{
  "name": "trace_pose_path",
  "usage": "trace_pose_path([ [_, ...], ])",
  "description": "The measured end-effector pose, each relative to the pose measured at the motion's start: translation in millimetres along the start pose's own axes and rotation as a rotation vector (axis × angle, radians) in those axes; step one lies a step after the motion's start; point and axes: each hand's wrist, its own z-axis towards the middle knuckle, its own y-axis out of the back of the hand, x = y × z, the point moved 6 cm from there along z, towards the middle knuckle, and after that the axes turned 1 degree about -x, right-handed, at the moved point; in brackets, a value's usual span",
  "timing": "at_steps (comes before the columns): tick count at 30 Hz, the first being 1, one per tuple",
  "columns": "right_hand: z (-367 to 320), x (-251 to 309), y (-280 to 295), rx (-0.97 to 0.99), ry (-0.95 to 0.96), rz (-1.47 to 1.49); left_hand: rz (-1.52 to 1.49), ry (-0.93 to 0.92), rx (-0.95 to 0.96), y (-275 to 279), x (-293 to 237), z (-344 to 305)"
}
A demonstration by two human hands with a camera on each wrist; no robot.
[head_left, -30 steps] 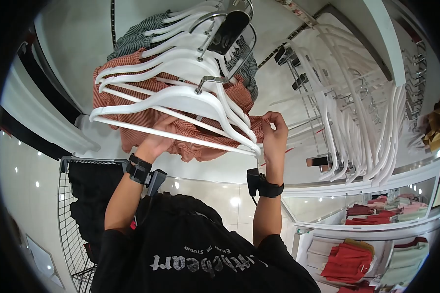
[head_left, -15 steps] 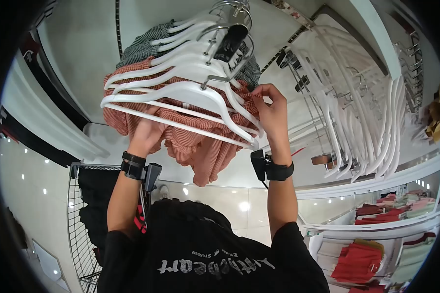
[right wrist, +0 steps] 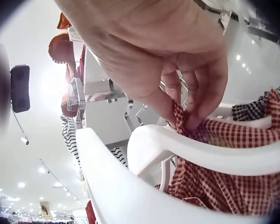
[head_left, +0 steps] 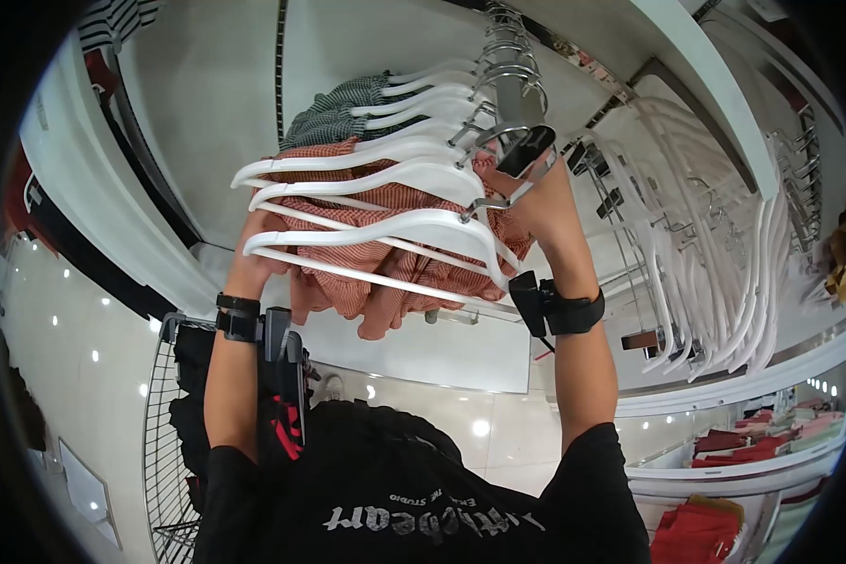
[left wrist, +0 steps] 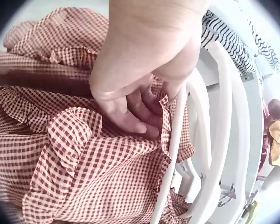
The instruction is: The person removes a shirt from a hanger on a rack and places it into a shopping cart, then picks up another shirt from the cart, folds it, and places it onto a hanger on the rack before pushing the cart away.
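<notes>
White hangers (head_left: 376,231) hang from a metal rail, with red checked garments (head_left: 348,293) on and between them. At the left end of the hangers, my left hand (head_left: 252,258) is partly hidden; in the left wrist view its curled fingers (left wrist: 135,112) grip the ruffled red checked cloth (left wrist: 107,172) beside a hanger bar. My right hand (head_left: 536,202) is up at the right end near the rail's tip. The right wrist view shows my right hand (right wrist: 177,60) pinching a strap of the checked garment (right wrist: 233,135) between thumb and fingers, just above a hanger's arm (right wrist: 214,156).
Green checked garments (head_left: 338,111) hang farther back on the rail. Several bare white hangers (head_left: 714,291) hang at the right. A wire cart (head_left: 164,451) holding black cloth stands at lower left. Folded red clothes (head_left: 696,531) lie on a shelf at lower right.
The hangers and garments appear farther right in the head view. My right hand has moved up and right, toward the rail's tip; my left hand has shifted to the hangers' left end.
</notes>
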Motion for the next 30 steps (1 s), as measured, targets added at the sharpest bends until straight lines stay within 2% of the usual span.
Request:
trace_pose_path([
  [1,1.9,0.1,0.6,0.005,-0.019,-0.036,-0.027,0.056,0.014,1.0,-3.8,1.8],
  [3,5.9,1.9,0.0,0.027,-0.033,-0.083,0.041,0.008,-0.058,-6.6,-19.3,-1.7],
  [10,16.1,12.9,-9.0,0.106,0.050,0.305,0.220,-0.194,-0.130,-16.1,-57.5,-1.6],
  [11,16.2,15.2,-9.6,0.107,0.042,0.302,0.219,-0.214,-0.079,-22.8,-61.3,-1.6],
  [14,14.6,21.9,-11.9,0.116,0.000,0.368,0.307,-0.345,-0.144,-21.6,-68.8,-5.7],
  [16,13.0,18.4,-12.2,0.128,-0.051,0.506,0.257,-0.402,-0.093,-38.4,-70.5,-13.0],
  [20,11.9,18.1,-13.9,0.117,-0.052,0.504,0.263,-0.465,-0.010,-56.6,-78.7,-16.5],
  [21,12.8,14.8,-14.6,0.125,-0.054,0.513,0.260,-0.445,-0.064,-42.9,-79.9,-12.1],
  [24,12.2,11.3,-15.7,0.136,-0.048,0.550,0.443,-0.379,0.107,-30.0,-85.7,-3.1],
  [25,11.5,10.7,-15.2,0.136,-0.044,0.563,0.462,-0.399,-0.044,-21.9,-85.8,-3.4],
  [28,9.5,4.6,-13.6,0.106,0.039,0.406,0.657,-0.401,-0.127,-52.4,-93.6,-17.1],
  [30,6.5,6.1,-13.6,0.108,0.008,0.364,0.727,-0.392,-0.148,-51.5,-94.2,-18.9],
])
